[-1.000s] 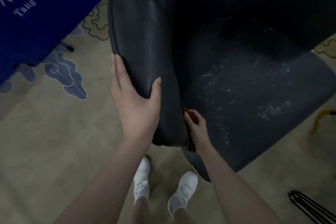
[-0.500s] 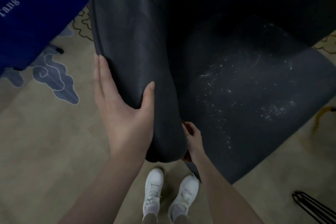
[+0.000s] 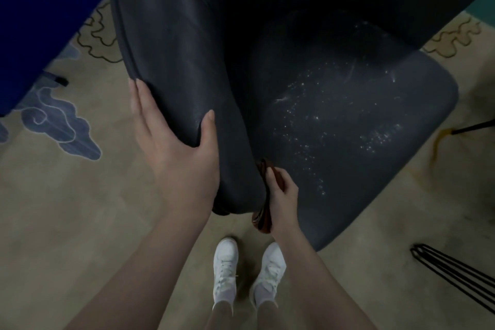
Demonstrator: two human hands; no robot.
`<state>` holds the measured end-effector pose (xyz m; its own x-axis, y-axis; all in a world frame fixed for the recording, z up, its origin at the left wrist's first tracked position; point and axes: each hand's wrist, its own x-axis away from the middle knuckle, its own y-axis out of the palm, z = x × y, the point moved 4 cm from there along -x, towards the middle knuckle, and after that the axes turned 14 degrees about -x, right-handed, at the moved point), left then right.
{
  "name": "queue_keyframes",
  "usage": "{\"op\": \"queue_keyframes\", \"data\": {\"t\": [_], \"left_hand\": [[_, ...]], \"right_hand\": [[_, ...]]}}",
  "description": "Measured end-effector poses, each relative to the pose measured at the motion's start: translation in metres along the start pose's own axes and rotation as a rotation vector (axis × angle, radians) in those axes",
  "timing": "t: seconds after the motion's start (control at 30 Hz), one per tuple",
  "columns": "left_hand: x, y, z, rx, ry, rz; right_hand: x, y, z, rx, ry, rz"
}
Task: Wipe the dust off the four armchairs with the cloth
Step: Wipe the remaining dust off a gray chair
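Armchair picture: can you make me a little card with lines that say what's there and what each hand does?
chair: dark, shiny armchair
dust: white specks on the seat
left hand: rests on the armrest, fingers straight along its outer side, thumb on top
right hand: holds a brown cloth against the armrest's inner side
floor: beige carpet with blue cloud shapes
feet: white shoes
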<state>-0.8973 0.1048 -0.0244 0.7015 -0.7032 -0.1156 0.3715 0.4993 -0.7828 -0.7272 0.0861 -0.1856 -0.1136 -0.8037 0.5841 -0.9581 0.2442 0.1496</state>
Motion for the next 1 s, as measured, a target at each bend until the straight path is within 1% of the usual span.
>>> {"op": "queue_keyframes", "data": {"t": [0.17, 0.27, 0.37, 0.43, 0.5, 0.63, 0.7, 0.9, 1.0], "left_hand": [[-0.002, -0.001, 0.002, 0.014, 0.012, 0.012], [-0.003, -0.001, 0.001, 0.054, 0.015, 0.005], [-0.003, -0.001, 0.001, 0.064, 0.013, -0.002], [-0.004, -0.001, 0.000, 0.077, 0.002, -0.016], [-0.005, -0.002, 0.000, 0.096, 0.001, -0.037], [-0.005, -0.005, 0.002, 0.110, -0.017, -0.079], [-0.006, -0.006, 0.002, 0.118, -0.014, -0.093], [0.002, -0.017, -0.001, 0.055, 0.022, -0.173], [0.014, -0.024, -0.005, 0.052, 0.004, -0.193]], "right_hand": [[0.034, 0.013, -0.049, 0.042, -0.163, 0.007], [0.055, 0.025, -0.074, 0.135, -0.318, -0.048], [0.078, 0.037, -0.094, 0.249, -0.511, -0.088], [0.091, 0.042, -0.099, 0.287, -0.588, -0.107], [0.101, 0.043, -0.100, 0.282, -0.601, -0.117], [0.111, 0.037, -0.099, 0.240, -0.506, -0.135], [0.114, 0.033, -0.100, 0.245, -0.486, -0.156], [0.124, 0.014, -0.104, 0.329, -0.508, -0.272], [0.119, -0.007, -0.107, 0.357, -0.460, -0.238]]}}
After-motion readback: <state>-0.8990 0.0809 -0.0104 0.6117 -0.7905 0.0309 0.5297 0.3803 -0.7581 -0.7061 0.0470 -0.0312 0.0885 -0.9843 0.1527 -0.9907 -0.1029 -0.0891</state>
